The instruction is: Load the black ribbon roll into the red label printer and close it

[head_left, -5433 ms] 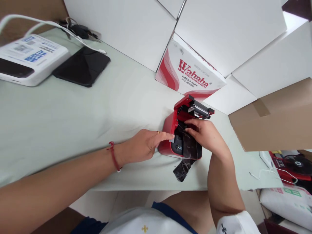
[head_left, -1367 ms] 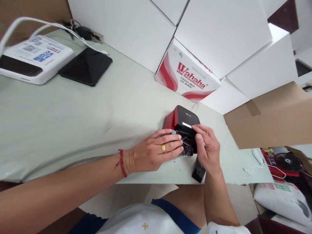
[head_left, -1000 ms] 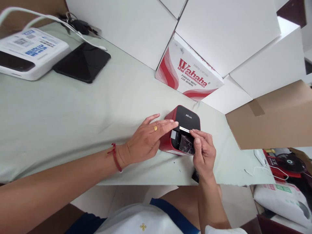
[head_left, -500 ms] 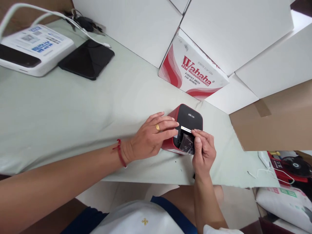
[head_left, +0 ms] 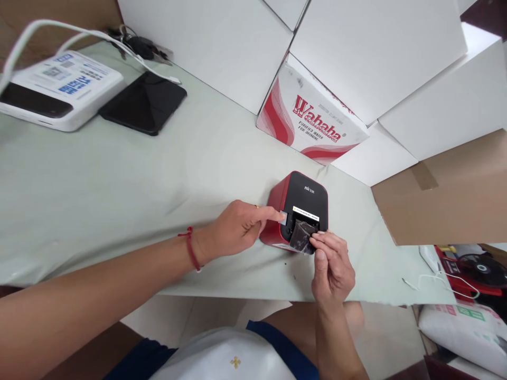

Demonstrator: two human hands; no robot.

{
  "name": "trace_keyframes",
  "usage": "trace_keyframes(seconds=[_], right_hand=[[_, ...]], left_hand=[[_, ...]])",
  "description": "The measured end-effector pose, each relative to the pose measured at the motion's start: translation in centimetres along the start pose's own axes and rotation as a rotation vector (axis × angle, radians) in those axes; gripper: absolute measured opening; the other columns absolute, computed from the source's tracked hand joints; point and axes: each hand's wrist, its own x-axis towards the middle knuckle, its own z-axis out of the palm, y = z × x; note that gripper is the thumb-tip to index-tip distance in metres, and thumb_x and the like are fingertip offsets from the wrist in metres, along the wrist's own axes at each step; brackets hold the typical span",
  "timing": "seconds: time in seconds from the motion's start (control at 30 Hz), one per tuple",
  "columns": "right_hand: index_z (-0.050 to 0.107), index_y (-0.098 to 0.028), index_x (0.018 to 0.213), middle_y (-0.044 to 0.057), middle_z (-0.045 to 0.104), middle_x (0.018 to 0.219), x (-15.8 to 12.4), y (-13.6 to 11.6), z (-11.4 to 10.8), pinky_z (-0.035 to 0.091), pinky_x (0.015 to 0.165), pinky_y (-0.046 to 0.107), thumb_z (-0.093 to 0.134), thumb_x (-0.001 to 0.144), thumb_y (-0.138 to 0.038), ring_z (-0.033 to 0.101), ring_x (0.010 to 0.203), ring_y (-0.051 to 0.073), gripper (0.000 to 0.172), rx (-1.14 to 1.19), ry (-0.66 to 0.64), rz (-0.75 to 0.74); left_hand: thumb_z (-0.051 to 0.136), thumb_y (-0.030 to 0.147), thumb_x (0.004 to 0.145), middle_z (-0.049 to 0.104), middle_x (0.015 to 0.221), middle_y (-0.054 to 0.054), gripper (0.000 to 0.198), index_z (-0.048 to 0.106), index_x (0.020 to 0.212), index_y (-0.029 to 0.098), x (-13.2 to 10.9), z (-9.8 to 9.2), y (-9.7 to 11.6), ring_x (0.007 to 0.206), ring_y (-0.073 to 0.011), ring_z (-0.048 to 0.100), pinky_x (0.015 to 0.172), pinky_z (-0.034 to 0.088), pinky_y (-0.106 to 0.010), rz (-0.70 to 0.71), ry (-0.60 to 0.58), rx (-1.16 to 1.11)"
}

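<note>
A small red printer with a black lid (head_left: 303, 203) stands shut near the table's front edge. A dark glossy strip (head_left: 301, 235) sticks out of its front slot. My right hand (head_left: 331, 268) pinches the end of that strip between thumb and fingers. My left hand (head_left: 233, 229) lies against the printer's left side, its forefinger stretched out onto a small grey button at the front corner and its other fingers curled. A ring and a red wrist cord show on that hand.
A pale green cloth covers the table (head_left: 119, 179). A white device (head_left: 55, 89) with a cable and a black tablet (head_left: 142, 103) lie far left. A red-and-white Wahaha carton (head_left: 312, 121), white boxes (head_left: 368, 53) and a brown carton (head_left: 447, 195) line the back and right.
Five seconds back the printer's lid stood open with my right hand inside; it is shut now. My left hand slid off the lid to the front corner. My right hand drew the strip outward.
</note>
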Motion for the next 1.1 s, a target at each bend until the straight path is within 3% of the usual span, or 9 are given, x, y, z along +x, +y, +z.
trace_keyframes(seconds=[0.3,0.5,0.6,0.73,0.87,0.97,1.1], right_hand=[[0.077,-0.029,0.109,0.007,0.08,0.104,1.3,-0.3,-0.7,0.062,0.092,0.056,0.06,0.1,-0.016,0.075,0.1,0.027,0.024,-0.026,-0.047,-0.01],[0.08,-0.025,0.093,0.007,0.081,0.102,7.0,0.5,-2.0,0.061,0.071,0.037,0.06,0.105,-0.035,0.075,0.082,0.021,0.025,0.058,-0.235,0.268],[0.081,-0.024,0.103,0.005,0.082,0.106,10.6,1.7,-1.2,0.059,0.067,0.034,0.063,0.102,-0.038,0.072,0.069,0.017,0.023,-0.019,-0.433,0.373],[0.079,-0.025,0.124,0.006,0.082,0.122,13.9,2.2,0.8,0.057,0.093,0.04,0.068,0.095,-0.022,0.076,0.106,0.027,0.032,-0.296,-0.818,0.279],[0.079,-0.027,0.123,0.007,0.082,0.119,15.1,1.8,2.4,0.053,0.086,0.038,0.071,0.09,-0.016,0.075,0.103,0.029,0.036,-0.482,-1.06,0.213],[0.079,-0.025,0.118,0.008,0.082,0.113,15.0,1.5,2.6,0.05,0.081,0.037,0.07,0.089,-0.015,0.073,0.097,0.028,0.032,-0.503,-1.04,0.22],[0.077,-0.023,0.122,0.006,0.08,0.102,13.7,0.7,0.7,0.049,0.077,0.033,0.069,0.092,-0.021,0.069,0.086,0.021,0.031,-0.335,-0.843,0.317]], left_hand=[[0.043,0.003,0.09,0.074,0.066,0.005,0.044,0.075,0.116,0.018,0.0,0.0,0.1,0.051,-0.0071,0.065,0.057,0.052,-0.015,-0.043,-0.036,0.0],[0.045,0.003,0.091,0.071,0.063,0.007,0.043,0.074,0.119,0.018,-0.3,0.2,-0.2,0.048,-0.0069,0.062,0.057,0.05,-0.015,0.054,0.013,0.103],[0.045,0.004,0.093,0.076,0.07,0.005,0.044,0.074,0.122,0.019,-0.4,0.2,-0.4,0.055,-0.0084,0.068,0.063,0.055,-0.016,0.074,0.007,0.11],[0.044,0.006,0.095,0.08,0.076,0.004,0.045,0.072,0.127,0.021,-0.6,0.1,-0.4,0.065,-0.0102,0.075,0.07,0.059,-0.018,0.034,-0.052,0.126],[0.043,0.005,0.095,0.082,0.084,0.002,0.047,0.07,0.131,0.018,-0.8,0.2,-0.3,0.071,-0.0102,0.077,0.073,0.059,-0.017,0.05,-0.069,0.163],[0.042,0.005,0.096,0.083,0.089,0.003,0.05,0.067,0.136,0.019,-1.0,0.2,-0.3,0.074,-0.0105,0.078,0.077,0.059,-0.018,0.043,-0.087,0.202],[0.042,0.005,0.097,0.082,0.088,0.003,0.055,0.06,0.147,0.022,-1.4,-0.1,-0.2,0.074,-0.0105,0.076,0.079,0.059,-0.019,0.006,-0.15,0.253]])
